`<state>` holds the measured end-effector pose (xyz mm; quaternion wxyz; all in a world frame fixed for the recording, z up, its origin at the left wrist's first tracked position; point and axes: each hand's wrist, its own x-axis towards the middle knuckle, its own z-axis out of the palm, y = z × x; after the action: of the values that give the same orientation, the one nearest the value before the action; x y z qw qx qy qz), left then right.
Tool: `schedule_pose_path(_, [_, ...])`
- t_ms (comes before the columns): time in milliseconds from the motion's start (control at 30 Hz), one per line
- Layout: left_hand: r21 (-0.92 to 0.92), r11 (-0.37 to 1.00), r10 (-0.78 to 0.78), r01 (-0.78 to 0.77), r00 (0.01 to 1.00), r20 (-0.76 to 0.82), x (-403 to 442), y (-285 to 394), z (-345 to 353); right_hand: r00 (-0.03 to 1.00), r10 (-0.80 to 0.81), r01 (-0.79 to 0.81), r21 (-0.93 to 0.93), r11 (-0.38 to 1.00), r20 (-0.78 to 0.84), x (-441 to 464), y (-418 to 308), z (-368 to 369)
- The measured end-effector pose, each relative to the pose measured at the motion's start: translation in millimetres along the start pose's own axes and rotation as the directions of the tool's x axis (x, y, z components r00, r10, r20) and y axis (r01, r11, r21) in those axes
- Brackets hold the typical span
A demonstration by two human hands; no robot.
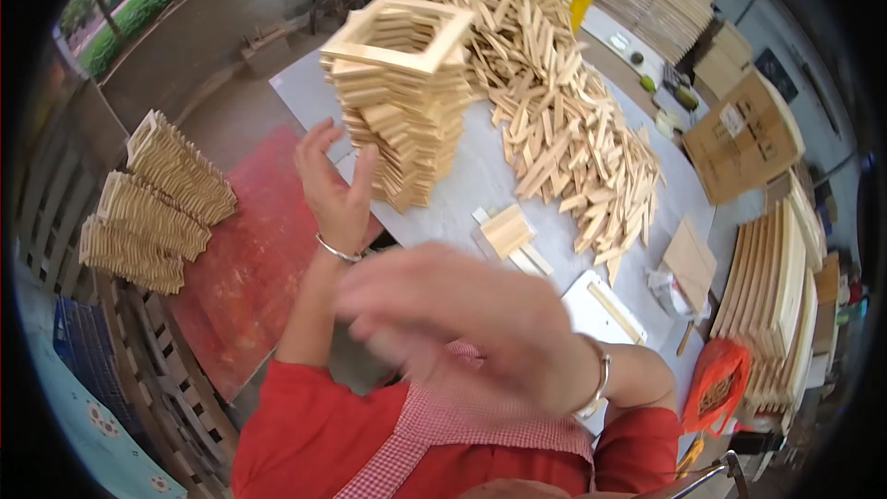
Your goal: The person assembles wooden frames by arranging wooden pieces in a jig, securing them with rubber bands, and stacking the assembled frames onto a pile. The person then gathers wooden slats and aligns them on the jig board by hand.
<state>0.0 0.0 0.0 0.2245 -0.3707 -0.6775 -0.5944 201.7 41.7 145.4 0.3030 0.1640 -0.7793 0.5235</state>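
A tall stack of pale, square wooden frames with open centres (pixel 407 120) stands on the grey tabletop (pixel 476 162), its layers slightly twisted out of line. The left hand (pixel 334 194) is raised at the near left side of the stack, thumb and fingers spread apart, its grip loose around nothing. The thumb overlaps the stack's lower edge in this view, so I cannot tell whether it touches the wood. The right hand (pixel 462 310) is nearer the camera, in front of the chest and well apart from the stack. It is smeared by motion; no object shows in it, but I cannot tell how far its grip is closed.

The right hand and forearm hide the near edge of the tabletop and part of the white rectangular board with a wooden strip on it (pixel 601 310). Just beyond lies a small, pale wooden square piece (pixel 507 232) with white strips showing past its edges; how they join is unclear. The large heap of loose, pale wooden strips (pixel 564 129), right of the stack, is cut off at the top. The brown contents of the red plastic bag (pixel 722 365) are too small to identify.
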Motion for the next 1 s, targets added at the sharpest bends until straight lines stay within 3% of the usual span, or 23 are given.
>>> schedule_pose_path(100, [0.135,0.987,0.102,-0.091,0.992,-0.073,12,13,7,0.999,-0.03,0.026,0.109,0.994,0.031,-10,-29,16])
schedule_pose_path(167, [0.146,0.987,0.075,-0.066,0.995,-0.063,12,20,14,0.999,-0.021,0.019,0.034,0.999,0.034,-17,-42,12])
schedule_pose_path(233, [0.166,0.985,0.065,-0.05,0.995,-0.082,16,21,13,0.982,0.18,-0.191,0.342,0.92,0.062,-14,-63,-17])
schedule_pose_path(267, [0.172,0.985,0.046,-0.029,0.995,-0.093,16,20,13,0.983,0.172,-0.183,0.341,0.922,0.062,-18,-59,-18])
schedule_pose_path(333, [0.16,0.987,0.026,-0.008,0.994,-0.11,17,22,20,1.0,-0.015,0.016,-0.083,0.996,0.014,-30,-40,-21])
schedule_pose_path(400, [0.229,0.973,0.071,-0.043,0.991,-0.116,18,22,16,0.988,0.098,-0.144,-0.463,0.875,-0.122,-25,-19,-44])
schedule_pose_path(467, [0.264,0.962,0.095,-0.067,0.991,-0.094,18,22,12,0.934,0.173,-0.295,-0.402,0.867,-0.313,-19,42,-67])
schedule_pose_path(533, [0.29,0.953,0.117,-0.092,0.991,-0.07,19,22,13,0.873,0.295,-0.449,-0.403,0.797,-0.388,-11,83,-85])
schedule_pose_path(633, [0.306,0.945,0.149,-0.118,0.986,-0.078,21,20,12,0.883,0.264,-0.449,-0.53,0.72,-0.39,-4,132,-93])
schedule_pose_path(700, [0.266,0.962,0.084,-0.061,0.993,-0.077,21,22,14,0.893,0.231,-0.42,-0.535,0.733,-0.385,5,145,-90])
schedule_pose_path(933, [0.235,0.969,0.102,-0.072,0.988,-0.117,19,23,20,0.922,0.093,-0.325,-0.618,0.715,-0.377,19,165,-75])
schedule_pose_path(1000, [0.239,0.964,0.156,-0.119,0.977,-0.143,19,22,21,0.91,0.122,-0.355,-0.592,0.724,-0.396,20,163,-74])
